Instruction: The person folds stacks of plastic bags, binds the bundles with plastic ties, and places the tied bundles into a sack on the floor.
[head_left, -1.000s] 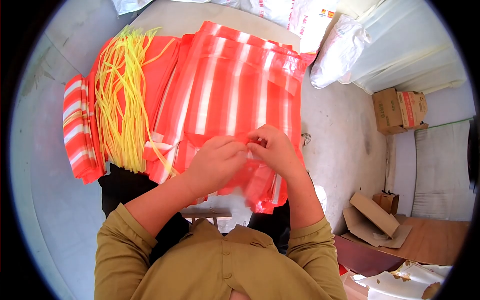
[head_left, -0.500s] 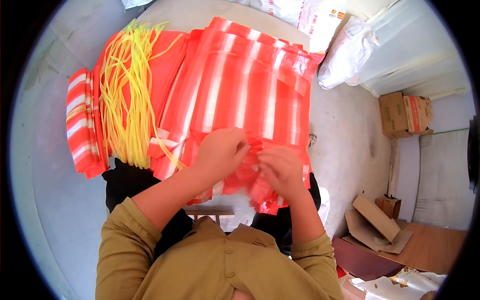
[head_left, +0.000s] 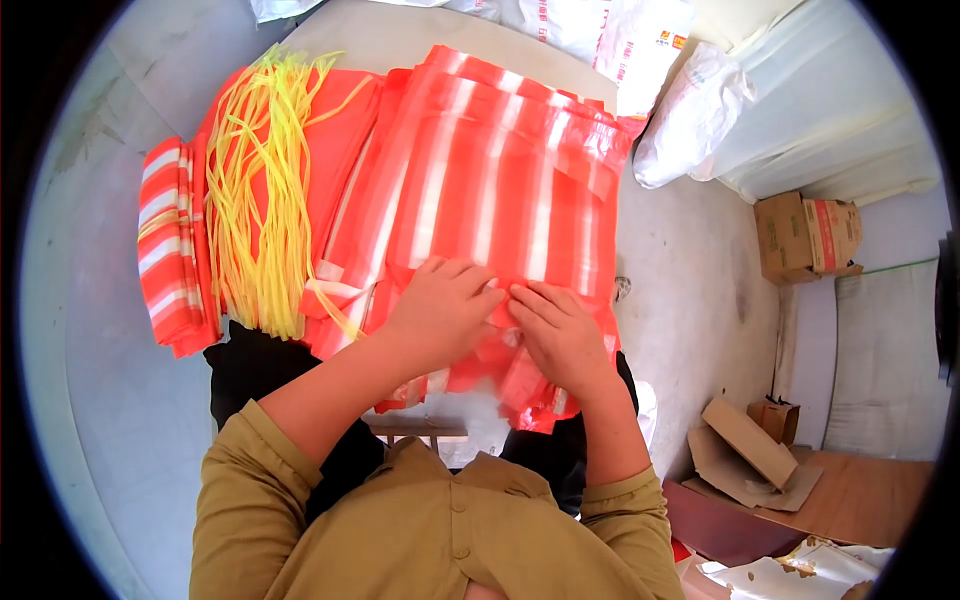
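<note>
Red-and-white striped sheets (head_left: 485, 190) are lying at centre.
Yellow strips (head_left: 260, 210) are lying to their left; the left hand (head_left: 442, 308) and right hand (head_left: 562, 338) are resting on the sheets' near part, fingers close together (cannot tell whether either is pinching them).

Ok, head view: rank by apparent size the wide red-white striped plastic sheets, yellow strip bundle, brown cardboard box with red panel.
1. Wide striped plastic sheets
2. Yellow strip bundle
3. Brown cardboard box
</note>
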